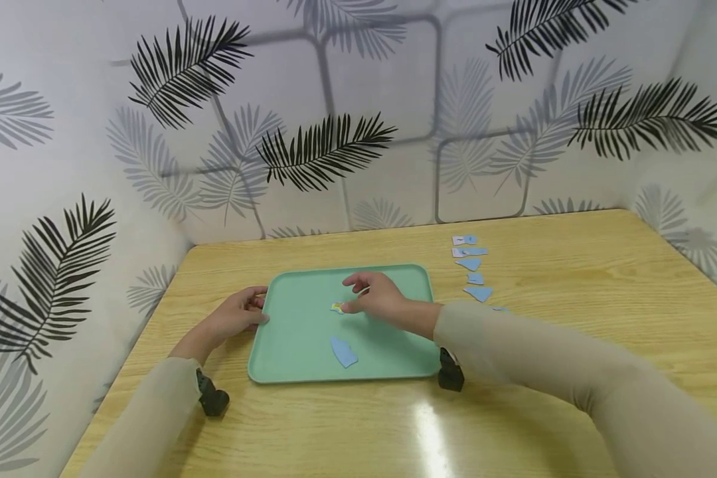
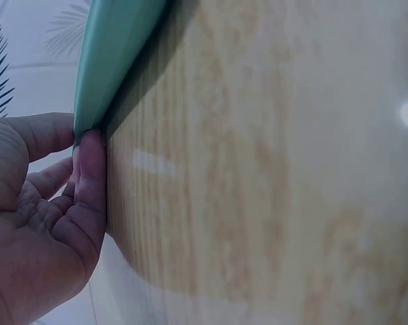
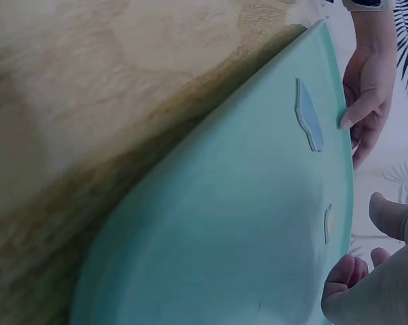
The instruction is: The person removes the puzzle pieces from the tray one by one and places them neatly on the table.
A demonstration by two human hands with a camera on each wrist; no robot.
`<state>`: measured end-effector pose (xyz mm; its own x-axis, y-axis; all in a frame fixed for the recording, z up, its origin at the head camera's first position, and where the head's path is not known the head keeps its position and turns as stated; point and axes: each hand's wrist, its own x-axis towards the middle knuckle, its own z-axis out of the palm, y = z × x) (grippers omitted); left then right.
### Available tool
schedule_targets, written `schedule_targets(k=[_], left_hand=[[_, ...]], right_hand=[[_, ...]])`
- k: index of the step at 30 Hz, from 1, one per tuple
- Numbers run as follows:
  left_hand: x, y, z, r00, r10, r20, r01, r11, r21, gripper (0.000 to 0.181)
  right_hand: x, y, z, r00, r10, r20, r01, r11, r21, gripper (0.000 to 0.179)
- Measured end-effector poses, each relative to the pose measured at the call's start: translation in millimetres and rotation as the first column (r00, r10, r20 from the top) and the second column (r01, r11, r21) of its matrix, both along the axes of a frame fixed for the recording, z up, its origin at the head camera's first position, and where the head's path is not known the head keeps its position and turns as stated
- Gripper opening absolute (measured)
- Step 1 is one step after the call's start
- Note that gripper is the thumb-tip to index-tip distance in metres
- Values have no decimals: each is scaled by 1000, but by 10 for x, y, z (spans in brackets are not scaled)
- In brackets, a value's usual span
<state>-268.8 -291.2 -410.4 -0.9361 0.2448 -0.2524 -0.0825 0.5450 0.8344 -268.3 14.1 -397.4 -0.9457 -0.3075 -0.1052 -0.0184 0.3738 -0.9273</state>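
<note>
My left hand [image 1: 239,313] grips the left edge of a green tray [image 1: 293,365], its thumb at the rim and fingers curled beneath, as the left wrist view [image 2: 55,217] also shows. Over the middle of the tray hovers my right hand [image 1: 379,297], holding nothing; its thumb stands apart from the loosely bent fingers in the right wrist view. By that thumb lies a small puzzle piece with yellow on it [image 1: 336,307]. A larger blue puzzle piece [image 1: 343,352] lies nearer the tray's front edge.
Right of the tray, several blue puzzle pieces [image 1: 478,293] lie in a loose column on the wooden table [image 1: 573,279], some with pale parts [image 1: 458,252]. A leaf-patterned wall covering [image 1: 364,179] rises behind the table and along its left side.
</note>
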Motion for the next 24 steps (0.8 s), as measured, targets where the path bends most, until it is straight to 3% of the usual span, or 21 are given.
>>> schedule_targets(k=[14,24], left_hand=[[-4,-16,-19,1000,-3,-9,3,1000,9,64],[-8,-23,-19,1000,-13,-5,14,1000,19,64]], right_hand=[[-54,-131,-60,999,50,-21,-46,989,140,45],[-78,-200,-72,994,101,-52,-81,951,297,45]])
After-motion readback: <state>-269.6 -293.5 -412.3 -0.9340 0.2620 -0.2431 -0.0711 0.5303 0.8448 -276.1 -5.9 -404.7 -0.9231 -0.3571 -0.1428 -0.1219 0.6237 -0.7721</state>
